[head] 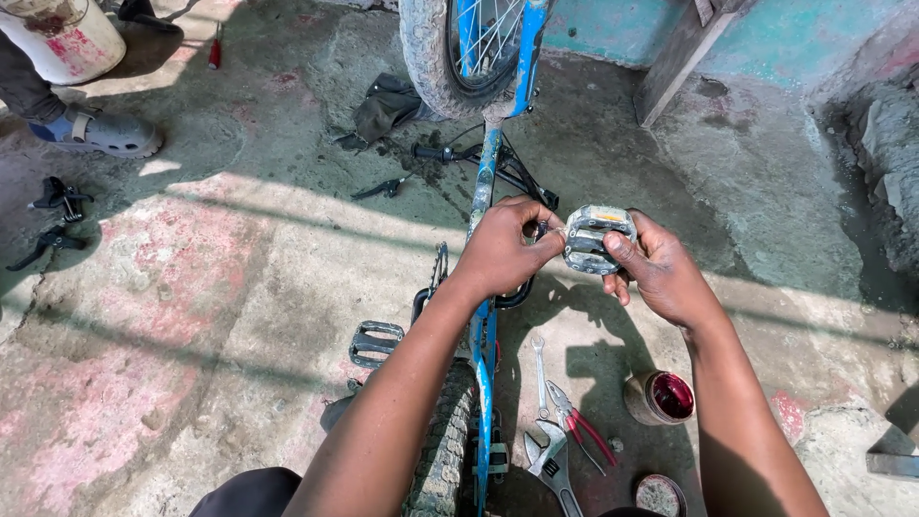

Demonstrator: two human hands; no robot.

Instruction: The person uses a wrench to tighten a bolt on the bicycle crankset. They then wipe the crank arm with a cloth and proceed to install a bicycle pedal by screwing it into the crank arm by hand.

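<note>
A blue bicycle [485,172] stands upside down in front of me, its frame running up the middle. My right hand [661,273] grips a grey bicycle pedal [595,238] held above the frame. My left hand [503,251] pinches the pedal's axle end, right by the crank arm [522,292]. The other pedal [375,344] sits on the left side of the frame, lower down.
An adjustable wrench [550,466], red-handled pliers [579,423] and a spanner [540,369] lie on the concrete. A tin of red grease [661,397] and its lid [659,495] sit right. Black brake parts [59,215] lie left. Another person's sandalled foot [100,132] and a bucket [62,38] are top left.
</note>
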